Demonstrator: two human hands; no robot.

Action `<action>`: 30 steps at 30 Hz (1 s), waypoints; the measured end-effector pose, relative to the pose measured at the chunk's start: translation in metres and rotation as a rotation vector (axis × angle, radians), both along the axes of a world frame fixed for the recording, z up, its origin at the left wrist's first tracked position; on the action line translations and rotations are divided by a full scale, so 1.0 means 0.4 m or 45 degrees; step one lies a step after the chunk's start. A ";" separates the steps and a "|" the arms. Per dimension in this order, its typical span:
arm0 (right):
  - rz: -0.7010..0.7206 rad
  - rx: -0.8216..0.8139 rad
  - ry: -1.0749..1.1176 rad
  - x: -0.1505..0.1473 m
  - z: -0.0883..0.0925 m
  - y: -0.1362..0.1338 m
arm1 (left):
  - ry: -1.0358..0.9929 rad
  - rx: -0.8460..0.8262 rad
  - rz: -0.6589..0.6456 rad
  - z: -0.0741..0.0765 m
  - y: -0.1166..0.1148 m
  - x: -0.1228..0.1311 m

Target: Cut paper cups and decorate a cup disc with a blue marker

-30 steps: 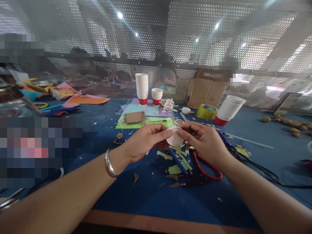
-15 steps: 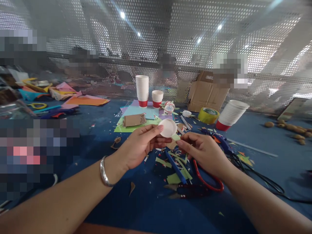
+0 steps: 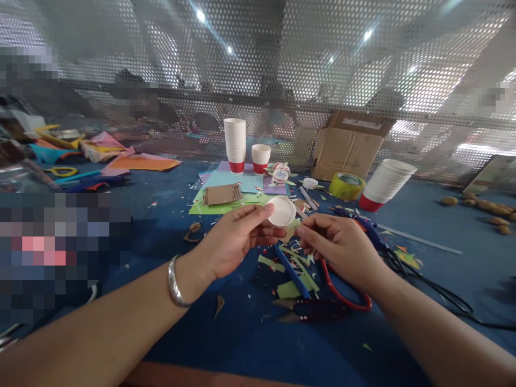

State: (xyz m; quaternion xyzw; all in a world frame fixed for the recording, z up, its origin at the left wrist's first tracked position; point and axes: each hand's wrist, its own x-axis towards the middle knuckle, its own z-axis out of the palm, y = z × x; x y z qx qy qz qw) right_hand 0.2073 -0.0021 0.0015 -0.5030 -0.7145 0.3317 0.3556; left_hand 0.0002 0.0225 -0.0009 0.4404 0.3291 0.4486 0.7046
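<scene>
My left hand [image 3: 231, 239] grips a small, shallow white paper cup bottom [image 3: 281, 211] between thumb and fingers, its round hollow side facing me. Close to its right edge, my right hand [image 3: 342, 244] is closed in a pinch on a small green paper piece [image 3: 294, 226], partly hidden by the fingers. Below the hands lie green paper scraps [image 3: 292, 290], a blue pen-like stick [image 3: 291, 270] and thread snips [image 3: 310, 310]. A red curved handle [image 3: 344, 301] shows under my right hand.
White stacked paper cups [image 3: 235, 141] stand at the back, with another stack [image 3: 387, 185] tilted at right. Cardboard pieces [image 3: 221, 194] lie on coloured paper. Yellow tape [image 3: 346, 186], a cardboard box [image 3: 349, 148] and black cables [image 3: 435, 295] are on the right. Perforated metal rises behind.
Both hands have shifted slightly right in view, still holding the cup bottom and green paper. The right fingers have drawn a little away from the cup bottom. The camera view has tilted slightly.
</scene>
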 end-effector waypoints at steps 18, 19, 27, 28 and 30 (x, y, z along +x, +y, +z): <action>0.049 0.018 -0.080 0.003 -0.003 0.001 | 0.032 0.017 0.009 -0.001 0.001 0.004; 0.049 0.016 -0.083 0.002 -0.003 0.001 | 0.028 0.021 0.001 -0.001 0.001 0.004; 0.049 0.012 -0.072 0.004 -0.005 0.004 | 0.053 0.006 -0.050 -0.010 0.000 0.009; 0.052 0.013 -0.075 0.004 -0.005 0.004 | 0.066 -0.002 -0.055 -0.011 0.000 0.010; 0.053 0.001 -0.079 0.004 -0.007 0.004 | 0.077 -0.004 -0.048 -0.011 0.001 0.010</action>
